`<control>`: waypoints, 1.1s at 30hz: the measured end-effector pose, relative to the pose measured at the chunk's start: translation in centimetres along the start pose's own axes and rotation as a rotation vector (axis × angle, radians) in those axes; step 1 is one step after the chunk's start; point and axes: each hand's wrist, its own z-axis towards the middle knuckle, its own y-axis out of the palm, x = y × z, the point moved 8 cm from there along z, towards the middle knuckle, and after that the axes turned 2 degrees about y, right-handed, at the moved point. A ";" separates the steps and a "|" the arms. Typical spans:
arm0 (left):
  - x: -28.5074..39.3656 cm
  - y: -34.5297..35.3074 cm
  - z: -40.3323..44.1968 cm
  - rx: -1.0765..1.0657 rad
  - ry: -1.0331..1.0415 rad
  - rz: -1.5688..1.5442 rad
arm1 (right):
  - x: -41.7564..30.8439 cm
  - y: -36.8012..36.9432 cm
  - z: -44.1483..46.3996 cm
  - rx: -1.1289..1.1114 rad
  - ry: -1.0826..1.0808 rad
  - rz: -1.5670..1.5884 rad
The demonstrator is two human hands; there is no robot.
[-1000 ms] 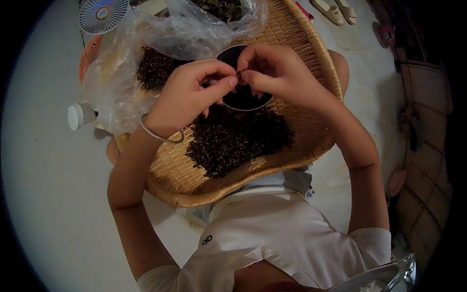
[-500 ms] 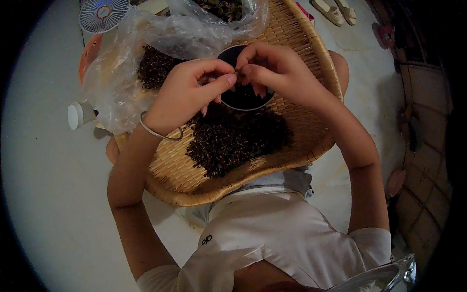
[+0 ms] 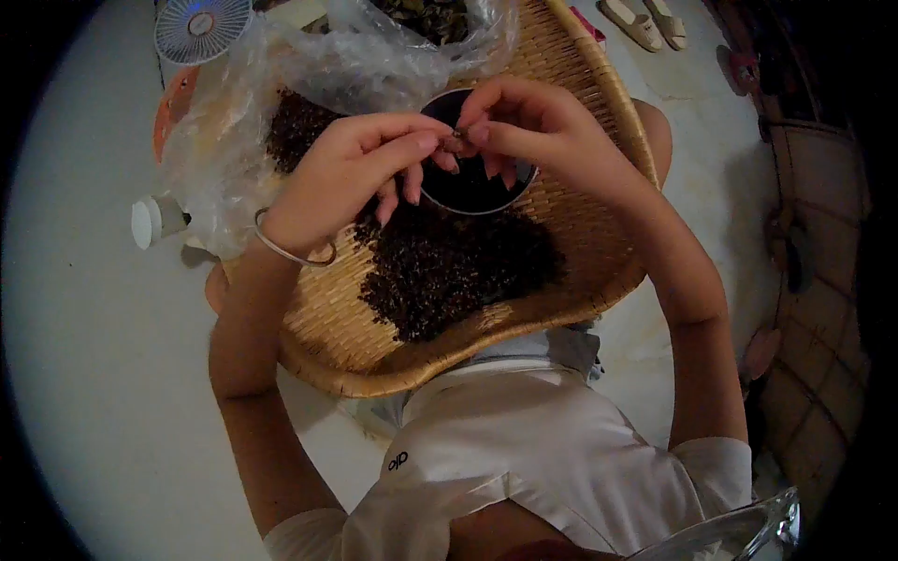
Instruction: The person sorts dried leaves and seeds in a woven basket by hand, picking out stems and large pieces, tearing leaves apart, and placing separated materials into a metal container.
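Observation:
Over a dark round bowl (image 3: 482, 192), my left hand (image 3: 351, 173) and my right hand (image 3: 543, 136) meet at their fingertips. Both pinch at a tiny brownish piece (image 3: 458, 136), too small to name. A metal bangle (image 3: 295, 257) hangs on my left wrist. The bowl rests in a wide woven basket (image 3: 337, 327) that lies across my lap. Just below the bowl, a heap of small dark bits (image 3: 440, 280) spreads over the weave.
A clear plastic bag (image 3: 224, 168) lies over the basket's left side, beside another dark heap (image 3: 299, 126). Dark leaves (image 3: 430, 17) sit at the top. A small fan (image 3: 201, 23), a white cup (image 3: 154, 222) and slippers (image 3: 645, 23) are on the floor.
My left hand has shifted slightly, its lower fingers more spread and the bangle a little further left. The right hand stays almost in place, fingertips still meeting the left ones.

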 end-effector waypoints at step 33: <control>3.9 -3.9 -3.7 0.271 0.108 0.471 | -0.7 0.8 -0.6 0.002 0.005 -0.835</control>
